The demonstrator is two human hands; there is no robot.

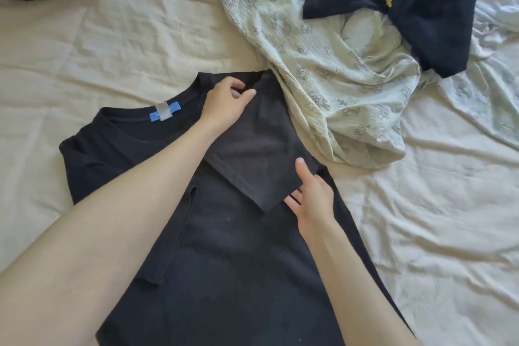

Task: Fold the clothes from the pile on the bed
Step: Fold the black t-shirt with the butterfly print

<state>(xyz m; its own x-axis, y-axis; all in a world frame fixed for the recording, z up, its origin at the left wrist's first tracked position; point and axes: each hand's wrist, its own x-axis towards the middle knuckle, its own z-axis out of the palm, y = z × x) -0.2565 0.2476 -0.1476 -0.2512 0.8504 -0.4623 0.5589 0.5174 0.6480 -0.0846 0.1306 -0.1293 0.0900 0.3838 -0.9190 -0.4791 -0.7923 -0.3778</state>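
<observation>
Your left hand (229, 102) reaches toward twelve o'clock, fingers curled and pinching cloth. Your right hand (311, 196) lies at three o'clock of it, fingers straight, thumb raised.

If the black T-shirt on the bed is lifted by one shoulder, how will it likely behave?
Probably floppy: the black T-shirt lies flat, its sleeve already folded over under the left hand. It looks like thin, light knit. On the wrinkled sheet it would likely bunch when pushed, not slide.

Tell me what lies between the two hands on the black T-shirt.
In the head view, the folded-in sleeve of the black T-shirt spans the stretch between the left hand and the right hand.
</observation>
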